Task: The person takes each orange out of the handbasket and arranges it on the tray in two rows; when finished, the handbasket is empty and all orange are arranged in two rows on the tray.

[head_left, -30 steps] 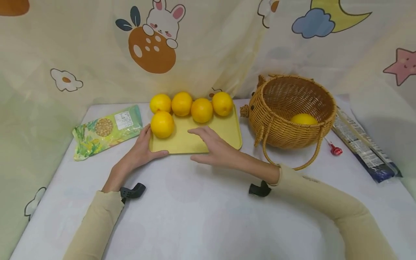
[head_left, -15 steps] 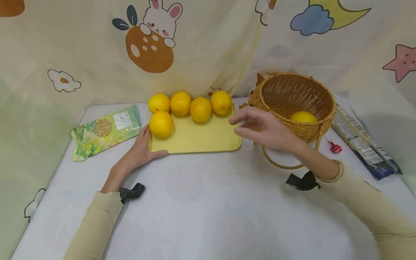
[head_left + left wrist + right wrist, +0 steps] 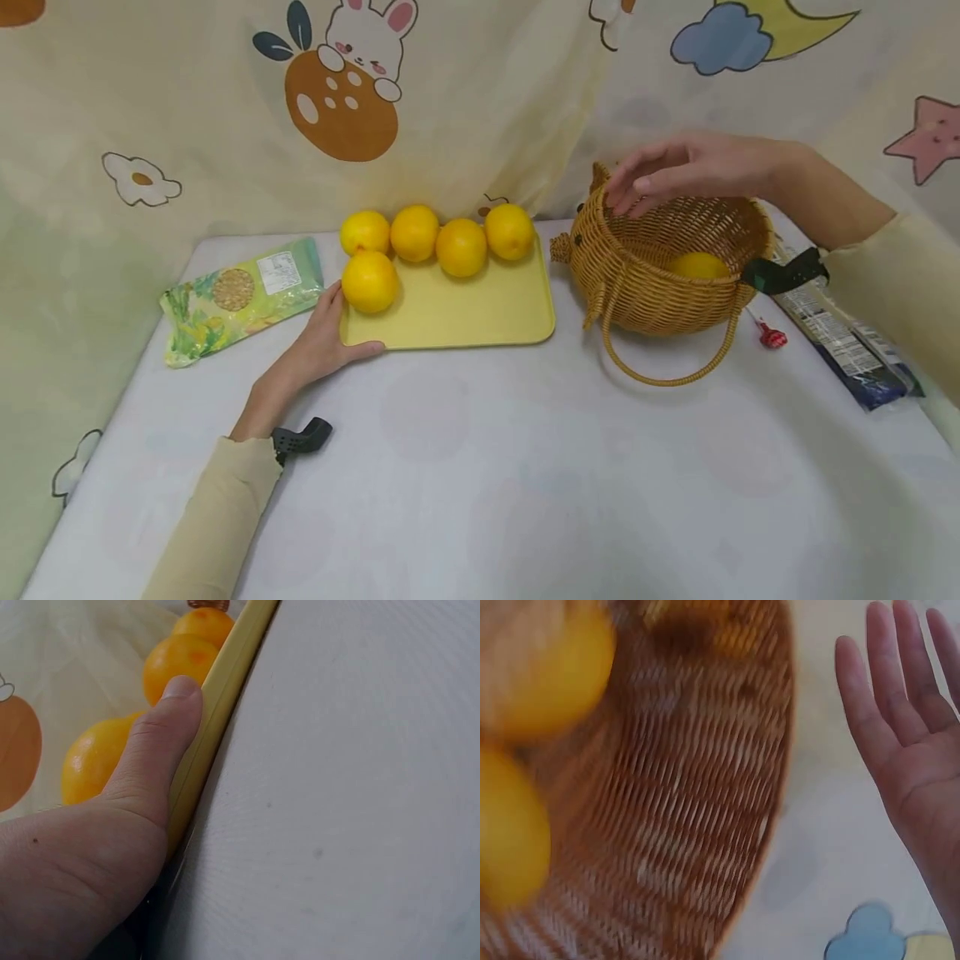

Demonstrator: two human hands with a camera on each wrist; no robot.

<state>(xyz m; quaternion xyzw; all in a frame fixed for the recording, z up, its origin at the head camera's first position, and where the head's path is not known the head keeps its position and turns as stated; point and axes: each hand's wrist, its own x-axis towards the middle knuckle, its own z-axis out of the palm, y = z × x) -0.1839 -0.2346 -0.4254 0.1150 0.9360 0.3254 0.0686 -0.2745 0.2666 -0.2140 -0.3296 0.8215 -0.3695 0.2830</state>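
Note:
Several oranges (image 3: 370, 282) sit on a yellow tray (image 3: 472, 321), four or fewer in the back row and one at the front left. My left hand (image 3: 321, 340) holds the tray's front left corner, its thumb (image 3: 154, 746) along the front rim and its fingers by the left side. Over the wicker basket (image 3: 660, 308) hovers my right hand (image 3: 690, 173), fingers relaxed and holding nothing. The right wrist view shows two oranges (image 3: 506, 832) inside the basket, blurred, and the extended fingers (image 3: 885, 682) beyond its rim.
The basket's handle (image 3: 671, 382) hangs forward onto the table. Left of the tray lies a green food packet (image 3: 243, 300). A red lollipop (image 3: 771, 336) and a dark-blue package (image 3: 847, 342) lie right of the basket. A patterned cloth (image 3: 487, 108) hangs behind everything.
My right hand has moved from above the tray, rightward past the basket's front, and up over the basket's opening. My left hand has stayed at the tray's corner.

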